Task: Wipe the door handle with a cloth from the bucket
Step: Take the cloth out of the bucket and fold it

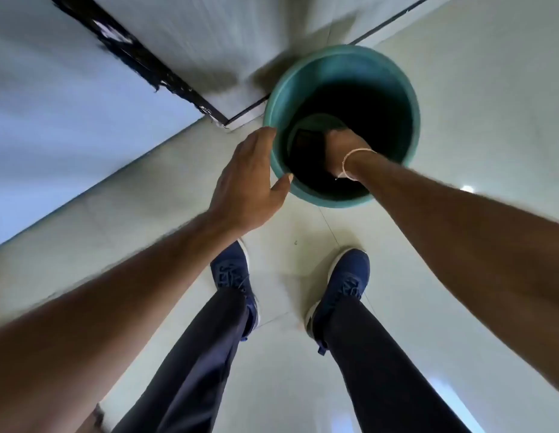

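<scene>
The right hand reaches into the teal bucket, its grip hidden in the dark. The left hand, fingers spread, steadies the rim (the cloth, unseen, likely limp and dripping, so best bunched).

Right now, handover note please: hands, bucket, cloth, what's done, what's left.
Left hand: open, resting on the near-left rim of the green bucket, steadying it.
Right hand: reaching down inside the bucket; fingers hidden, grip unclear.
Bucket: on the tiled floor by the door bottom, ahead of both shoes.
Cloth: not clearly visible; the interior is dark.
Done: reached the bucket.
Left: lift the cloth out, wipe the door handle, which is out of view.
</scene>
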`<move>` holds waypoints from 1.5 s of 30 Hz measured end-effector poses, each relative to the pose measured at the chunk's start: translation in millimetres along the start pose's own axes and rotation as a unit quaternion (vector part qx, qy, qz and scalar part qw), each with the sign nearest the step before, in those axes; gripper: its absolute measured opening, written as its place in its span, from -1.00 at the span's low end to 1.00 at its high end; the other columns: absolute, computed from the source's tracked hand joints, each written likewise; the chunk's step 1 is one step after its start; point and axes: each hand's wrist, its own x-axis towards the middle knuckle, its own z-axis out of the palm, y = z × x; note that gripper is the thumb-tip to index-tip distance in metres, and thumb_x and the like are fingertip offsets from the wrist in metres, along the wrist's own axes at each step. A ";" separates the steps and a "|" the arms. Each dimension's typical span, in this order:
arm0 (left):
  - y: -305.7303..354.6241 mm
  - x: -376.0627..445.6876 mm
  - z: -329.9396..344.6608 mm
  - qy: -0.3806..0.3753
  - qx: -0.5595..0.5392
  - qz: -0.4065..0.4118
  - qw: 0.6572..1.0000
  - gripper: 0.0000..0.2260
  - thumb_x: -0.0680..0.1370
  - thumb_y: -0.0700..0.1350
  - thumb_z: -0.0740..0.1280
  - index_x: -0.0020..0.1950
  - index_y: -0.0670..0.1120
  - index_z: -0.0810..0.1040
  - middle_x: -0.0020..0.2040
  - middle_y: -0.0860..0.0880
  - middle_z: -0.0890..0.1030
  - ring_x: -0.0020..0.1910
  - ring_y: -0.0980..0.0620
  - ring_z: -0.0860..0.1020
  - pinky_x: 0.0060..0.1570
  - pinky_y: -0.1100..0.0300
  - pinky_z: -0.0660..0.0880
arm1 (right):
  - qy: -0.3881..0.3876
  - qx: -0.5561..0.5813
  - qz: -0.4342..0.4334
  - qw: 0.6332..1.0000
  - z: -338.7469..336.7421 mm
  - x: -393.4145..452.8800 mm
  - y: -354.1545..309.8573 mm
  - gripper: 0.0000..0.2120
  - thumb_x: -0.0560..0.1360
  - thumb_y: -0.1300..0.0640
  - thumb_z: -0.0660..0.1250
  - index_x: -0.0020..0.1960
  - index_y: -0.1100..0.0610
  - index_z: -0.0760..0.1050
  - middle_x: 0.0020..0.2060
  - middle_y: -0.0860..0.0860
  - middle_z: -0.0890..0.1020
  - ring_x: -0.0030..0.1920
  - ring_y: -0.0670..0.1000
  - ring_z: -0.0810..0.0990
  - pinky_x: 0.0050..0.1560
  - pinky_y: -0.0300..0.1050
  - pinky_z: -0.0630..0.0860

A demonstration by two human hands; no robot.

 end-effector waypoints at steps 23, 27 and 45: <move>8.1 8.2 2.1 0.018 -0.016 -0.024 0.999 -0.41 0.66 -0.05 0.40 0.64 -0.16 0.31 0.56 -0.11 0.44 0.54 -0.08 0.41 0.47 0.08 0.40 | 0.022 0.198 0.062 0.978 12.7 40.6 -2.3 -0.36 0.62 -0.23 0.36 0.51 0.20 0.50 0.41 0.25 0.59 0.44 0.28 0.55 0.45 0.02 0.47; 43.0 8.5 -38.4 0.015 -0.063 -0.047 0.997 -0.46 0.70 -0.02 0.37 0.64 -0.10 0.31 0.55 -0.05 0.47 0.48 0.09 0.42 0.31 0.53 0.25 | 0.067 0.374 0.102 0.919 -47.5 -36.1 -11.7 -0.57 0.45 -0.09 0.57 0.26 0.03 0.63 0.05 0.03 0.72 0.08 0.12 0.70 0.09 -0.10 0.61; 255.4 -202.8 -414.3 0.039 -0.464 -0.093 0.880 -0.74 0.74 -0.04 0.30 0.16 -0.21 0.66 0.00 -0.12 0.75 -0.01 0.08 0.75 -0.06 0.25 0.68 | 0.098 0.776 -0.057 0.621 -355.9 -506.2 -169.6 -0.65 0.57 0.41 0.34 0.35 0.36 0.55 0.19 0.34 0.70 0.16 0.35 0.72 0.17 0.14 0.72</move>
